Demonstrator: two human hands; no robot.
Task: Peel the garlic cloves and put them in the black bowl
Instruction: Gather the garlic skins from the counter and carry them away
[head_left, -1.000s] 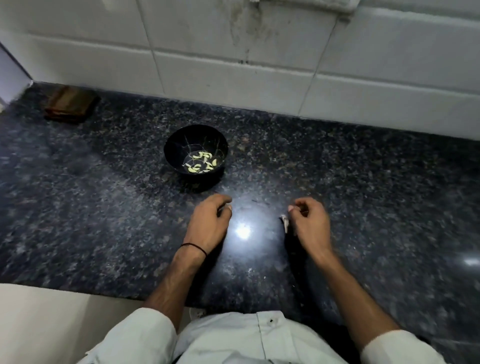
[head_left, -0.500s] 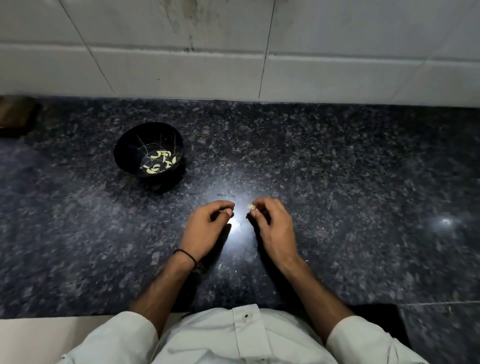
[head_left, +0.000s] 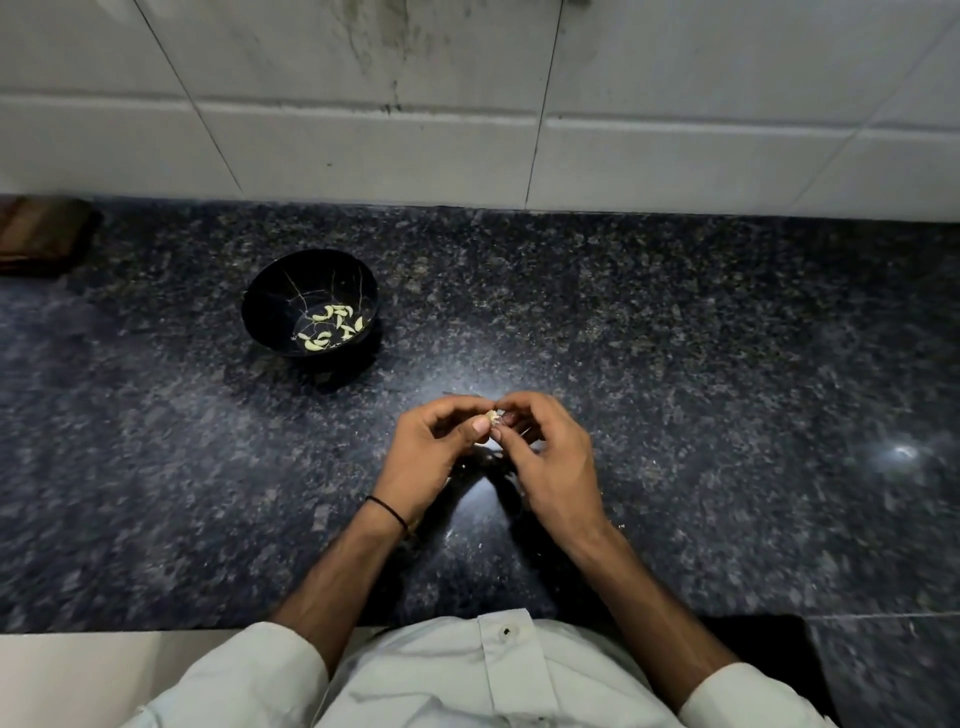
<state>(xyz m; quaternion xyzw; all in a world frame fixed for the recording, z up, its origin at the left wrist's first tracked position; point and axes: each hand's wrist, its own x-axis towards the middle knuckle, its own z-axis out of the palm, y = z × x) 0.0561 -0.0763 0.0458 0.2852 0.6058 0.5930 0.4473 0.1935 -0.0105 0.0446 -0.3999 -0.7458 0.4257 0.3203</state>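
Seen from the head camera, the left hand (head_left: 431, 452) and the right hand (head_left: 550, 457) meet just above the dark speckled granite countertop (head_left: 727, 389), fingers curled, and the thumb and fingertips of both pinch one small pale garlic clove (head_left: 492, 417) with papery skin between them. The round glossy black bowl (head_left: 275, 306) stands on the counter apart from the hands, further back and to the left, with several pale yellow peeled cloves (head_left: 326, 313) lying in its bottom. A thin black band (head_left: 387, 512) circles the left wrist, a white tiled wall (head_left: 363, 130) rises behind the counter, and a brown block (head_left: 41, 236) sits at the far left edge.
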